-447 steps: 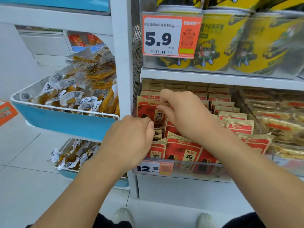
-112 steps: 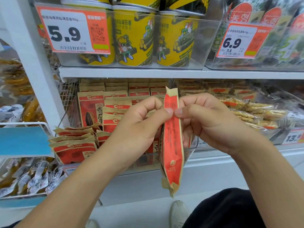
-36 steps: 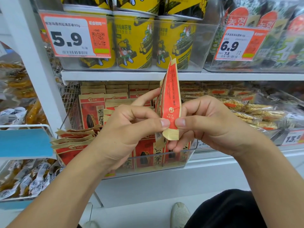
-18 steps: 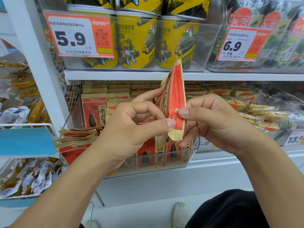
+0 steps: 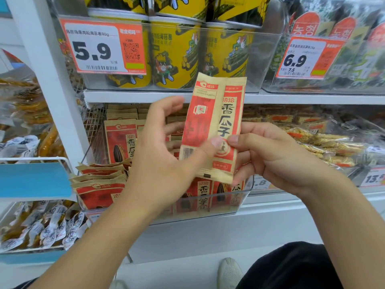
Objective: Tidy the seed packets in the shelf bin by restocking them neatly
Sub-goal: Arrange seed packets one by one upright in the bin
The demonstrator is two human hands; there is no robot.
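Observation:
A red and tan seed packet (image 5: 214, 122) stands upright in front of the shelf, its printed side turned toward me. My left hand (image 5: 162, 161) pinches its lower part with the thumb, the other fingers spread behind it. My right hand (image 5: 268, 155) grips its lower right edge between thumb and fingers. Behind and below is the clear shelf bin (image 5: 239, 205) holding several matching seed packets (image 5: 100, 184), some upright at the back, some lying tilted at the front left.
Yellow snack tubs (image 5: 175, 53) sit in a clear bin on the shelf above, with a 5.9 price tag (image 5: 102, 46). To the left hangs a blue-fronted wire basket (image 5: 33, 178) of wrapped snacks. Bagged snacks (image 5: 316, 140) fill the neighbouring bin on the right.
The packet has turned from edge-on to flat, face toward me. My left fingers have opened out behind it, and both hands stay on its lower end.

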